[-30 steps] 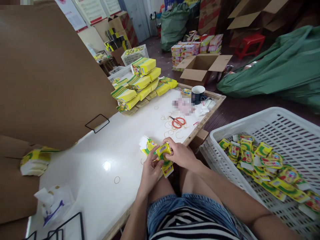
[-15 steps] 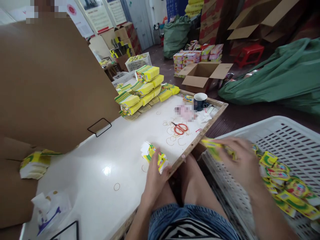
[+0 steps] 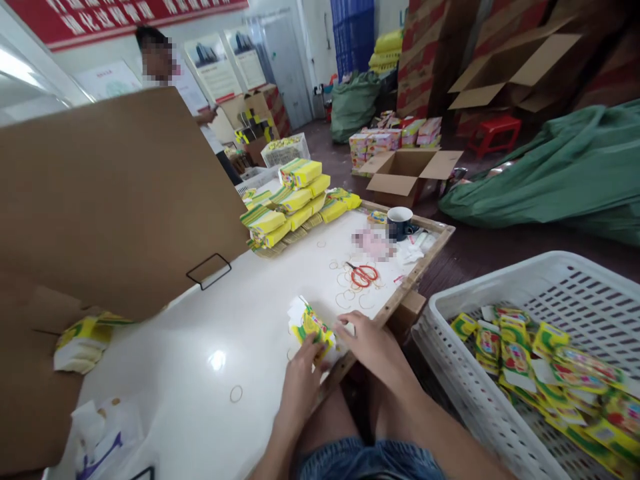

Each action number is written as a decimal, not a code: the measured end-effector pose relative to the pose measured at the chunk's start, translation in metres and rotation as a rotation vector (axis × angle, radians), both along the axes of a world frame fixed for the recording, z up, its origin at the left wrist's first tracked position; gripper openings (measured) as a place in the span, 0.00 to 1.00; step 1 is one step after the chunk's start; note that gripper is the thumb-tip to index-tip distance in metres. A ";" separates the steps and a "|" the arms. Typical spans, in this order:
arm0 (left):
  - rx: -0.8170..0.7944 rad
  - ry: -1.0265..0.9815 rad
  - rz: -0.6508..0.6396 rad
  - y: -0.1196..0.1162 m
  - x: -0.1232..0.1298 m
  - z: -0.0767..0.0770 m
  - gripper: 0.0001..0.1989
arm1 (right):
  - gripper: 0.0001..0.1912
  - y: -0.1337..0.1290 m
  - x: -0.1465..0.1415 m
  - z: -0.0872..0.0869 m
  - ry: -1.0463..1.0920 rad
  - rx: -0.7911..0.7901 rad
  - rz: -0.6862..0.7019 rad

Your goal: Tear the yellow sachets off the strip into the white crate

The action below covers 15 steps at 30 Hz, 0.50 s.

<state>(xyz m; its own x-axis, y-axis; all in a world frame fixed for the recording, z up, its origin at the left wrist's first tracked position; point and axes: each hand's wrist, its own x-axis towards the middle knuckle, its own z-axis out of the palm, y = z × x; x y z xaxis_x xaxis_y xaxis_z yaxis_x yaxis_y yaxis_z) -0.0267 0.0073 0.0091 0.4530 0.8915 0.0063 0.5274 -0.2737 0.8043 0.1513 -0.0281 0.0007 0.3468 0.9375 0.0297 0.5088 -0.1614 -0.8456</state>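
My left hand (image 3: 303, 371) is closed around a small stack of flattened yellow cartons (image 3: 314, 325) with white end flaps, close to the near edge of the white table (image 3: 180, 373). Beside the stack's right side is my right hand (image 3: 369, 341), its fingers curved and apart, with nothing visible in them. Whether its fingertips touch the cartons is hard to make out. At my right, a white plastic basket (image 3: 434, 308) holds many loose flattened yellow cartons (image 3: 516, 357).
Orange-handled scissors (image 3: 364, 275) lie among rubber bands (image 3: 345, 299). A dark mug (image 3: 399, 225) stands at the table's corner. Bundled yellow cartons (image 3: 293, 200) are piled at the far side, next to a large cardboard sheet (image 3: 120, 200). A person (image 3: 213, 137) stands behind it.
My right hand has moved left from over the basket, where it held a yellow carton, to beside the stack. My left hand still holds the stack. The camera has tilted up, bringing a person into view.
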 end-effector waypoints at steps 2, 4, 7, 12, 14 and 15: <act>0.022 -0.033 -0.036 -0.002 0.001 -0.006 0.20 | 0.07 0.012 -0.017 -0.003 -0.084 -0.024 0.026; 0.040 -0.049 -0.031 -0.005 0.002 -0.012 0.22 | 0.06 0.018 -0.030 -0.007 -0.118 -0.013 0.026; 0.049 -0.046 -0.029 -0.008 0.001 -0.020 0.22 | 0.09 0.020 -0.041 -0.018 -0.112 0.074 -0.046; 0.135 -0.351 0.215 -0.010 -0.004 -0.016 0.23 | 0.04 0.011 -0.033 -0.023 0.321 0.197 -0.063; 0.087 -0.562 0.320 -0.009 -0.004 -0.006 0.27 | 0.10 0.003 -0.028 -0.015 0.528 0.231 -0.029; -0.005 -0.639 0.310 -0.007 -0.003 0.001 0.27 | 0.12 -0.001 -0.026 -0.009 0.613 0.245 -0.014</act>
